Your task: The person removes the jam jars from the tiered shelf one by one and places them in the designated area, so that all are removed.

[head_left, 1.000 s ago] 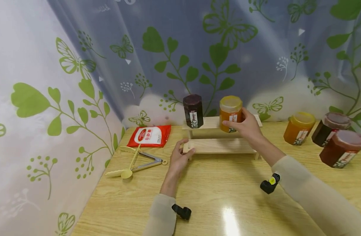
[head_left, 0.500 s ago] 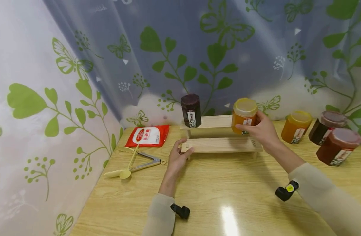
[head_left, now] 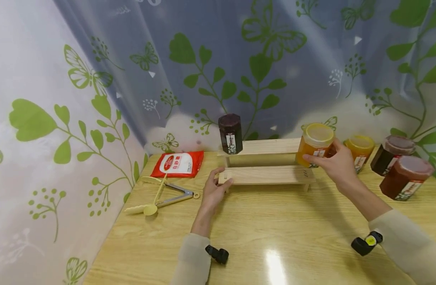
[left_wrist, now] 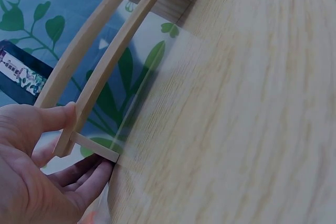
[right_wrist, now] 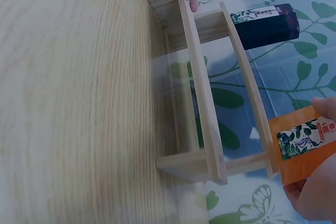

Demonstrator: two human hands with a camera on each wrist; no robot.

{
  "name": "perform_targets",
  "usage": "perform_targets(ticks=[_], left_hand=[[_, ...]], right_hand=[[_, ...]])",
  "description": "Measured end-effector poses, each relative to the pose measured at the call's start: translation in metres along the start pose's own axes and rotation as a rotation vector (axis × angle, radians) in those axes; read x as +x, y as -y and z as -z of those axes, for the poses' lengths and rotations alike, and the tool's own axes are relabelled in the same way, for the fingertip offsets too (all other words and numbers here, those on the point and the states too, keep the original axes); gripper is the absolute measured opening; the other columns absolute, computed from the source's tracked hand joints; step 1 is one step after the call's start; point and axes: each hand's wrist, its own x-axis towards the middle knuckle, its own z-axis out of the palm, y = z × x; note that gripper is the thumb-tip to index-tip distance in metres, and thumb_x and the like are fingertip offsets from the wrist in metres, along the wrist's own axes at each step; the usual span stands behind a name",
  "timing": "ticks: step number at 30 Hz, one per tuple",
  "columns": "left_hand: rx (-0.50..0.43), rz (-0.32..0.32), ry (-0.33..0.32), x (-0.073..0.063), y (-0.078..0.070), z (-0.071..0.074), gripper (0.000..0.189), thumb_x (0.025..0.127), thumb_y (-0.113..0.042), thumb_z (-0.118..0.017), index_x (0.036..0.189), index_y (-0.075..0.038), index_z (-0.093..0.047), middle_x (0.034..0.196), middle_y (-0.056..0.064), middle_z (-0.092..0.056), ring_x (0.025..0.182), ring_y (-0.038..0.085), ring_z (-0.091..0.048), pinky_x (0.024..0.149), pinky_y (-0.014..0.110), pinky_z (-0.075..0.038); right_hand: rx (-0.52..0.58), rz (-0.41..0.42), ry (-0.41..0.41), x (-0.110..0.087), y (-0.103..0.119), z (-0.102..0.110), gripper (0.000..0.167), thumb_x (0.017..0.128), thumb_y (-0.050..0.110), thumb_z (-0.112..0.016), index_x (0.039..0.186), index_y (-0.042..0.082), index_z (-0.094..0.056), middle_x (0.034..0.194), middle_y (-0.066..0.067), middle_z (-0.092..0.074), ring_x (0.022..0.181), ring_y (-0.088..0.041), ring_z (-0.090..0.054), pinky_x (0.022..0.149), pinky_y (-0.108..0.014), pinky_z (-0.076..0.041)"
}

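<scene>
One wood-grained table (head_left: 239,241): spread beneath and out in front of the two-tier wooden rack (head_left: 268,175).
Tongs (head_left: 176,200): splayed to the left of the rack, with a yellow spoon (head_left: 150,209) seemingly laid across.
Left hand (head_left: 212,192): gripping the rack's left end, thumb on the lower board, fingers curled in by the end support; well placed to steady against a knock.
Red-brown jar (head_left: 404,178): standing well to the right of the rack.
Red packet (head_left: 179,164): lying flat, left of the rack.
Right hand (head_left: 330,162): holding an amber jar (head_left: 313,147), thumb toward the near side, fingers wrapped around the other, spread to the jar's width.
Amber jar: clasped roughly upright at the right end of the rack's upper board; resting or lifted, impossible to tell.
Rack and jar: judged best handled together, with the left end pinned, the jar level, the base squarely on wood or fully clear of the edge, and no loosening of fingers over the overhang.
Dark jar (head_left: 392,154): right of the rack.
Second amber jar (head_left: 361,147): right of the rack, partly hidden.
Black-purple jar (head_left: 230,134): upright on the rack's upper board, left end; worth sparing any jolt.
Printed cloth (head_left: 211,39): hanging behind the rack.
</scene>
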Motion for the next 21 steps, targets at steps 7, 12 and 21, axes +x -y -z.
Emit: perform_targets(ticks=[7, 12, 21], left_hand=[[0.013, 0.011, -0.008, 0.001, 0.000, -0.001, 0.053, 0.097, -0.016, -0.075, 0.147, -0.019, -0.055, 0.121, 0.018, -0.068, 0.094, 0.021, -0.063, 0.079, 0.036, -0.049], [0.001, 0.011, -0.008, 0.003, -0.004, 0.000, 0.053, 0.098, -0.016, -0.074, 0.147, -0.019, -0.055, 0.124, 0.020, -0.068, 0.099, 0.023, -0.065, 0.082, 0.038, -0.050], [0.005, 0.020, -0.012, 0.001, -0.003, -0.001, 0.052, 0.098, -0.016, -0.075, 0.146, -0.021, -0.056, 0.122, 0.019, -0.068, 0.097, 0.021, -0.064, 0.081, 0.037, -0.050]], right_hand=[[0.035, -0.044, -0.024, -0.005, -0.011, 0.019, 0.066, 0.090, 0.028, -0.085, 0.147, 0.022, -0.053, 0.113, 0.018, -0.057, 0.099, -0.005, -0.053, 0.074, -0.014, -0.048], [0.009, -0.118, -0.032, -0.008, -0.017, 0.031, 0.074, 0.090, 0.034, -0.083, 0.154, 0.018, -0.048, 0.115, 0.022, -0.053, 0.103, 0.000, -0.052, 0.078, -0.012, -0.047], [-0.081, -0.202, -0.060, -0.018, -0.041, 0.051, 0.083, 0.090, 0.042, -0.082, 0.157, 0.013, -0.043, 0.114, 0.023, -0.049, 0.101, 0.002, -0.047, 0.078, -0.015, -0.044]])
